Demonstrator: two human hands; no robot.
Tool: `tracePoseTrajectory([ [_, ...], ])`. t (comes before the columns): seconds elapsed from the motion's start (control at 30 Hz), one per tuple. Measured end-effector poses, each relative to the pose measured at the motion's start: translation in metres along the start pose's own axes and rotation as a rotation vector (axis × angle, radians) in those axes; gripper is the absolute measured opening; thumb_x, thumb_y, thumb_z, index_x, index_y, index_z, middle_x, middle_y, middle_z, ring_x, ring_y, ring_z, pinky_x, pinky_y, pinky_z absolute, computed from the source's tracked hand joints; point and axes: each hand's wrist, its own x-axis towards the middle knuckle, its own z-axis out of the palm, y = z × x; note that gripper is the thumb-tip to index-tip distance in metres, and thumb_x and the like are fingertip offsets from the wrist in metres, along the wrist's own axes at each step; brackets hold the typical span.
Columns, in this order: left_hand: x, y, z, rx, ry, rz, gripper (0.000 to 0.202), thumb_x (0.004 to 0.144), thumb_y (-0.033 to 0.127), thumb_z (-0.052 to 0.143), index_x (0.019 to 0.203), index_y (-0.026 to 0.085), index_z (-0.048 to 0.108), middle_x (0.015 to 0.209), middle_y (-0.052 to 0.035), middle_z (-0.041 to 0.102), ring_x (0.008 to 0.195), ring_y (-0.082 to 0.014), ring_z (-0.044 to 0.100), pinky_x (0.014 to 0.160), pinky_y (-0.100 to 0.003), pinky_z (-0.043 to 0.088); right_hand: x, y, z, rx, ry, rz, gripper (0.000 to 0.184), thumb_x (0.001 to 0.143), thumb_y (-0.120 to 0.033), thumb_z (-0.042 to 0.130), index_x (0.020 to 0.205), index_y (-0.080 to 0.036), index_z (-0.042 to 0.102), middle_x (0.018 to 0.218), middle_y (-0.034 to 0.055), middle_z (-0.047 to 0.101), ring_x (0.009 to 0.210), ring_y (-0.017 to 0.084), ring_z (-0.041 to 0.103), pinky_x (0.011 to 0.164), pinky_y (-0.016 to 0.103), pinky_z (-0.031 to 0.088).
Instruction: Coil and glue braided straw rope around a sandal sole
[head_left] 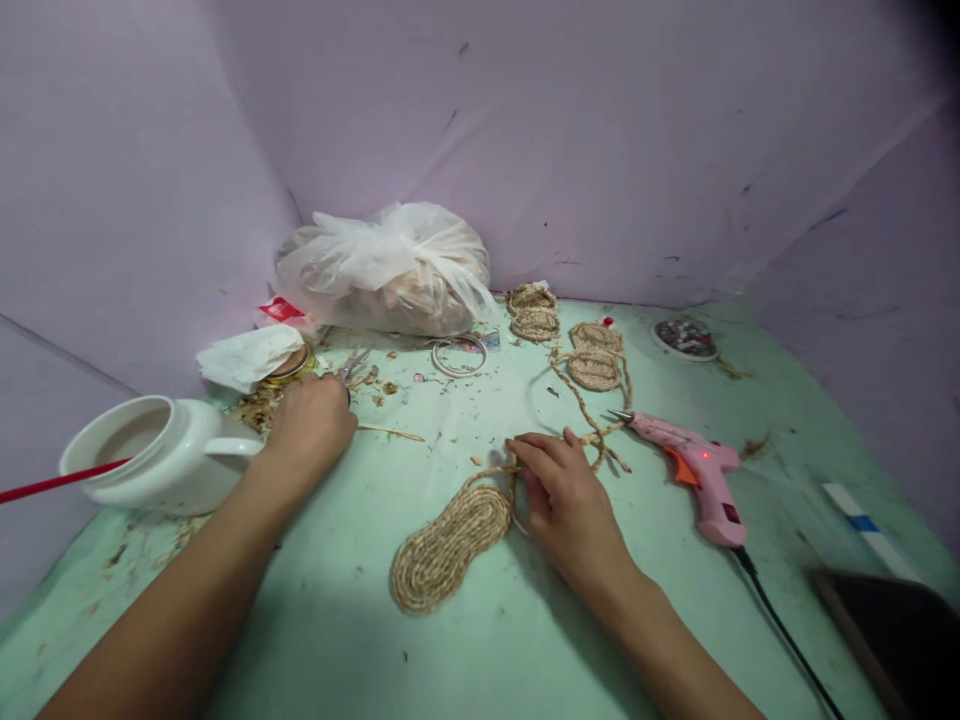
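Note:
My left hand (313,422) is closed at the far left, its fingers curled around the dark handles of a small pair of scissors (352,366). The metal part of the scissors shows just beyond the knuckles. My right hand (568,492) pinches a braided straw cord (491,470) on the tabletop; its thumb side is partly hidden. That cord runs from a coiled, sole-shaped straw piece (450,550) lying flat to the left of the right hand. More braided cord (581,400) trails beyond the right fingers, near a pink glue gun (694,465).
A white jug (187,455) with a red stick (67,482) stands left. Behind are a tied plastic bag (390,275), a tape ring (460,356) and finished straw pieces (596,355). The glue gun's black cable (780,620) runs to the front right, past a dark object (885,635).

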Motion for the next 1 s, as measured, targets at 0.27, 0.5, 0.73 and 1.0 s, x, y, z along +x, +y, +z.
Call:
tracePoseTrajectory([
  [0.27, -0.002, 0.004, 0.001, 0.367, 0.118, 0.091, 0.037, 0.073, 0.013, 0.042, 0.102, 0.001, 0.061, 0.102, -0.0286, 0.058, 0.103, -0.0442, 0.051, 0.078, -0.052, 0.044, -0.014, -0.015, -0.029, -0.013, 0.062, -0.089, 0.017, 0.083, -0.012, 0.051, 0.094, -0.017, 0.064, 0.092, 0.0105, 0.064, 0.085, 0.023, 0.059, 0.073, 0.040, 0.051],
  [0.5, -0.068, 0.027, 0.000, 0.212, -0.073, 0.389, 0.037, 0.083, 0.046, 0.044, 0.102, 0.019, 0.061, 0.096, -0.0108, 0.062, 0.080, -0.0262, 0.061, 0.069, -0.039, 0.049, -0.028, -0.015, -0.041, -0.153, -0.246, -0.105, 0.020, 0.080, -0.007, 0.053, 0.084, -0.019, 0.069, 0.087, 0.0067, 0.067, 0.084, 0.024, 0.055, 0.078, 0.042, 0.044],
  [0.73, -0.120, 0.045, 0.035, 0.127, -0.115, 0.574, 0.021, 0.074, 0.025, 0.054, 0.091, 0.014, 0.061, 0.084, -0.0112, 0.059, 0.078, -0.0287, 0.056, 0.070, -0.046, 0.048, 0.027, 0.015, -0.041, -0.482, -0.438, -0.006, 0.030, 0.079, 0.000, 0.050, 0.086, -0.018, 0.073, 0.093, 0.0068, 0.070, 0.093, 0.021, 0.057, 0.085, 0.031, 0.043],
  [1.0, -0.118, 0.032, 0.039, 0.010, -0.056, 0.605, 0.022, 0.074, 0.019, 0.048, 0.093, 0.015, 0.059, 0.087, -0.0108, 0.054, 0.081, -0.0276, 0.050, 0.070, -0.045, 0.044, 0.051, 0.002, -0.044, -0.647, -0.377, 0.112, 0.027, 0.075, -0.004, 0.050, 0.089, -0.013, 0.071, 0.097, 0.0134, 0.069, 0.098, 0.031, 0.057, 0.085, 0.042, 0.041],
])
